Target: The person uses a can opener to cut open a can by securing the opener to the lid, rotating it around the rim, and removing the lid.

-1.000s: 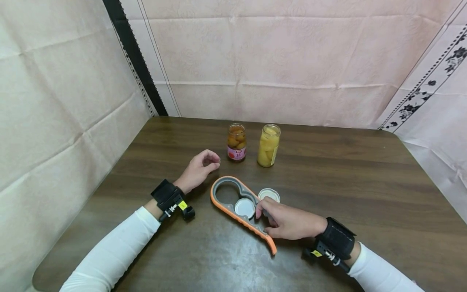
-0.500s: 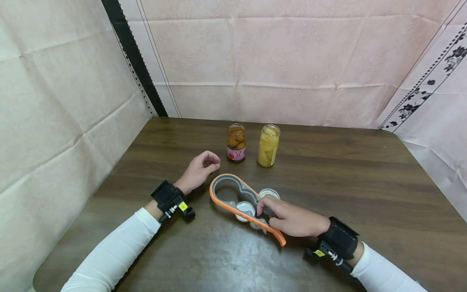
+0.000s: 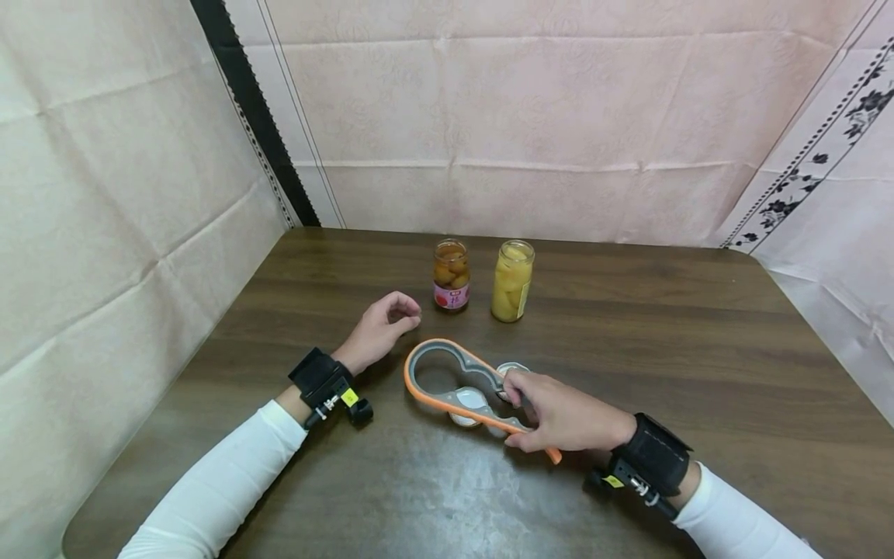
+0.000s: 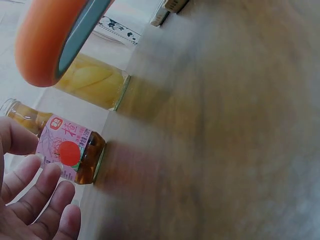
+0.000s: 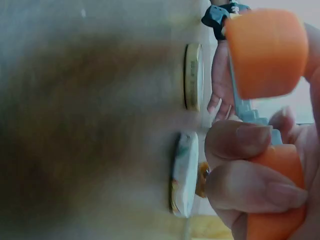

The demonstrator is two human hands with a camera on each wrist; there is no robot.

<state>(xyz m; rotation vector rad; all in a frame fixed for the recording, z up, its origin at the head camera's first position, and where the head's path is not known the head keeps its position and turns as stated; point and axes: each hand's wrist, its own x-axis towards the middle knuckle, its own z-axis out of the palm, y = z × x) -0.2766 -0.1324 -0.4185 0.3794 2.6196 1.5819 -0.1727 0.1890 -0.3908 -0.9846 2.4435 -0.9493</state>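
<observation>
My right hand (image 3: 569, 411) grips an orange and grey jar opener (image 3: 464, 411) by its handles, fingers curled round them in the right wrist view. The opener is lifted over the table, its round loop pointing left. Beneath it lies one white jar lid (image 3: 469, 399); a second lid (image 3: 513, 366) lies just behind, partly covered by my fingers. My left hand (image 3: 380, 330) holds nothing, its fingers loosely bent near a jar of brown fruit (image 3: 452, 277) with a pink label (image 4: 65, 145). Right of that stands a jar of yellow fruit (image 3: 512, 283). Both jars are upright and lidless.
A brown wooden table (image 3: 335, 481) carries everything. Pale cloth (image 3: 559, 116) hangs behind it and along the left side. Each wrist wears a black strap (image 3: 321, 379) with a small camera.
The right hand has raised the jar opener and shifted it slightly right, its handles drawn further into the grip. The left hand and both jars have stayed put.
</observation>
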